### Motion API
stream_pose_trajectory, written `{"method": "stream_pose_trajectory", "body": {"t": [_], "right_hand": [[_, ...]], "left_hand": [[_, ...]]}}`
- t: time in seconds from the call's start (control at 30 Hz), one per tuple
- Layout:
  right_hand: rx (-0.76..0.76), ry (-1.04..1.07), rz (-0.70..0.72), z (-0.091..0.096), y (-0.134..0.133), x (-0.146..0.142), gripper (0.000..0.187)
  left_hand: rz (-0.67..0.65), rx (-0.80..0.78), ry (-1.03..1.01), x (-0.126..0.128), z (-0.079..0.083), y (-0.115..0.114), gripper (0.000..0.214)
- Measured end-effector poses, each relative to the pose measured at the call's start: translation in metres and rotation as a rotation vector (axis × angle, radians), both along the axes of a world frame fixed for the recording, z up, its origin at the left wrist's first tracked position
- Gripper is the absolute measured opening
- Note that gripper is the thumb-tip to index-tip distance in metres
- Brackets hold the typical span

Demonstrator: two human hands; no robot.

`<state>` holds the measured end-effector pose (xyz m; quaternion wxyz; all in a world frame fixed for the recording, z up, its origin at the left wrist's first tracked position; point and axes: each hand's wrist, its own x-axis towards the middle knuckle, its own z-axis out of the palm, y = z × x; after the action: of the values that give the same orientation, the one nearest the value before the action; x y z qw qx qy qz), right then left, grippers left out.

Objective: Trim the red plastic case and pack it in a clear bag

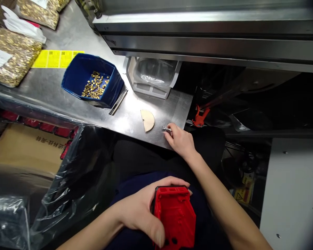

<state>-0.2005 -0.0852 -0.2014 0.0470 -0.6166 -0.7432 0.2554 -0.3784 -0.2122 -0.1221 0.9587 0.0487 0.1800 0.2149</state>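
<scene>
Clear plastic bags of gold-coloured metal parts (18, 55) lie at the left end of the silver metal worktop (75, 107), a yellow rectangular label strip (53, 59) beside the nearest one. Rightward stands an open blue plastic bin (114, 92) holding small gold-coloured metal pieces (94, 86), a slim metallic tool (118, 102) along its right side. Behind a tan semicircular plate (148, 121), near the front edge, sits a grey plastic tray (151, 90); the right hand (182, 139) is at the front right corner.

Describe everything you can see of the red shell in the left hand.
The red shell looks like molded plastic: hollow, with raised walls, small openings along its far edge, dark holes near its near end and black trim on its left. The left hand grips it above the lap, open side toward the camera.
</scene>
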Motion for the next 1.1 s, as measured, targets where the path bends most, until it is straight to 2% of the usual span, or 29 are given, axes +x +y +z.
{"method": "stream_pose_trajectory", "body": {"t": [0.13,0.37,0.57,0.67,0.83,0.97,1.1], "right_hand": [[0.027,-0.093,0.001,-0.005,0.003,-0.001,0.03],[0.029,-0.252,0.046,-0.008,0.013,-0.008,0.031],[-0.004,-0.345,0.146,0.006,0.01,-0.012,0.037],[-0.012,-0.371,0.162,0.014,0.003,-0.007,0.035],[-0.005,-0.39,0.085,0.012,0.0,0.005,0.026],[-0.005,-0.335,-0.006,0.005,0.001,0.017,0.029],[-0.009,-0.157,-0.1,0.015,-0.018,0.035,0.023]], "left_hand": [[0.025,-0.026,-0.048,-0.003,-0.002,-0.004,0.116],[0.052,-0.023,-0.066,-0.003,-0.006,-0.005,0.115],[0.068,-0.047,-0.023,-0.004,-0.003,-0.003,0.113],[0.087,-0.039,0.004,-0.003,-0.001,-0.003,0.112],[0.088,-0.041,-0.001,0.002,0.001,-0.003,0.114],[0.087,-0.025,0.027,0.004,0.002,-0.005,0.115],[0.088,0.114,0.206,0.004,0.008,0.001,0.122]]}}
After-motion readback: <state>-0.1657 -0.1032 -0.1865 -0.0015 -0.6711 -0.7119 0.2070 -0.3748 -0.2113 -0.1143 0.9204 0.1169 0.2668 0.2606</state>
